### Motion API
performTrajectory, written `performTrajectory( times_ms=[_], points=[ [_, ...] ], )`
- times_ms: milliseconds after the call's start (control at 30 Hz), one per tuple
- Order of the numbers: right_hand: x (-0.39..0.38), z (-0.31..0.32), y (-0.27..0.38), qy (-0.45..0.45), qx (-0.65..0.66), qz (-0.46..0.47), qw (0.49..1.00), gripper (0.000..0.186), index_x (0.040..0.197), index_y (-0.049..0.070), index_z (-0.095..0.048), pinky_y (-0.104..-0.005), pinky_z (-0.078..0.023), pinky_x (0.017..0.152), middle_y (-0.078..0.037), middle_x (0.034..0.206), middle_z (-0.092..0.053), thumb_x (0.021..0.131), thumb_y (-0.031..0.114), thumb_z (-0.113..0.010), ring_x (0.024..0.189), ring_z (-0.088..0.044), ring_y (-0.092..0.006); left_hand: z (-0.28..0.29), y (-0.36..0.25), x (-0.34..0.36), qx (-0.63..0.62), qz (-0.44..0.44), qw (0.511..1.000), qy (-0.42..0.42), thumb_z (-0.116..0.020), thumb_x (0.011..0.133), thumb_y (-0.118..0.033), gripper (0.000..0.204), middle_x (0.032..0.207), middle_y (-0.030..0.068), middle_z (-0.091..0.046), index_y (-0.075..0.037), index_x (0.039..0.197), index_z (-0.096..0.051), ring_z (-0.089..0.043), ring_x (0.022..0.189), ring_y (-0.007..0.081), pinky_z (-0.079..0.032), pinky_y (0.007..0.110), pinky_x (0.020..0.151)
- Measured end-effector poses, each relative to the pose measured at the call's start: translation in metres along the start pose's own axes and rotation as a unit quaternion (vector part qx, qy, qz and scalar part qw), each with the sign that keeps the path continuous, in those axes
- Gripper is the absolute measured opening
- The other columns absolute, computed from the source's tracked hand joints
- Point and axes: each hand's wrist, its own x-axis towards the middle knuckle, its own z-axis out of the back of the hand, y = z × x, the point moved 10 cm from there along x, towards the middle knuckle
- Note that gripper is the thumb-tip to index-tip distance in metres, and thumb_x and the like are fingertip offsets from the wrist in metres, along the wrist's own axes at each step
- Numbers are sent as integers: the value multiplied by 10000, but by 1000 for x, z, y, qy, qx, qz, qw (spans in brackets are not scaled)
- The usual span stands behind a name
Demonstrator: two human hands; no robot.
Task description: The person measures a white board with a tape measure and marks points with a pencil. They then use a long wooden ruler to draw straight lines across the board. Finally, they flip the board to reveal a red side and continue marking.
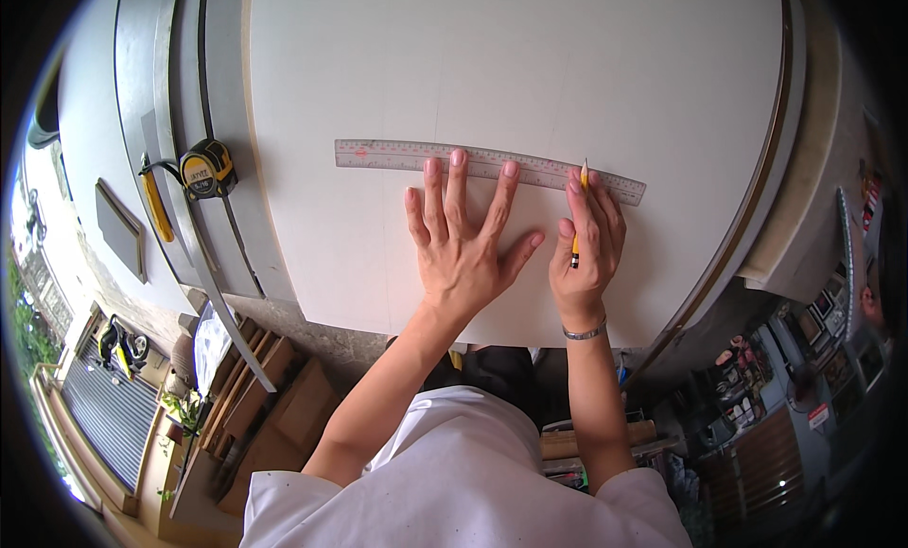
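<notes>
A clear plastic ruler lies across a large white board, slanting slightly down to the right. My left hand is spread flat, several fingertips pressing on the ruler's middle and the thumb stretched out to the right. Near the ruler's right end, my right hand holds a yellow pencil between thumb and fingers. The pencil's sharpened tip points away from me, past the ruler's far edge, and its dark eraser end faces me. My right fingertips also rest over the ruler. Faint lines run up the board beyond the ruler.
Left of the board sit a black and yellow tape measure and a yellow-handled cutter. A long metal straightedge runs past them over the near edge. Wood pieces stand below on the left. A brown strip borders the right side.
</notes>
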Motion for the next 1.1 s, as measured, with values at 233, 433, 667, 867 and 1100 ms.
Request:
performTrajectory(
  times_ms=[233,433,667,867,1100],
  points=[
    [0,0,2,-1,-1,6,1000,397,1396,59,-585,-480,-434,1109,-112,1362,-671,1000,75,-596,1327,-583,-301,-1,1,0,-6,-1,1000,-2,-654,894,-641,807,1642,242,-239,-285,1580,-421,-175,1536,450,-105,596,1214],
    [2,-2,-2,-8,-10,10,1000,383,1393,62,-589,-477,-434,1104,-114,1356,-675,1012,88,-580,1323,-585,-304,-3,1,3,-12,-3,1000,-14,-610,908,-658,816,1663,235,-221,-292,1600,-374,-153,1550,438,-29,589,1237],
    [10,14,-7,-76,150,-20,986,229,1251,0,-593,-448,-503,1014,-172,1272,-697,1040,73,-540,1159,-686,-307,-5,1,4,-16,0,1000,-8,-616,904,-653,821,1665,235,-215,-291,1601,-375,-150,1549,447,-17,590,1237],
    [71,-21,-11,34,307,-85,947,69,989,50,-672,-334,-520,756,-52,890,-721,974,113,-693,782,-666,-202,-5,1,2,-9,-2,1000,-12,-620,901,-651,813,1671,213,-217,-291,1593,-390,-151,1546,458,-19,596,1237],
    [116,-50,40,98,250,102,958,132,944,130,-709,-351,-413,890,39,872,-714,937,259,-732,875,-622,-173,-6,0,1,14,-10,999,-31,-616,904,-645,680,1668,151,-259,-260,1462,-564,-173,1541,454,-45,597,1239]
  ],
)
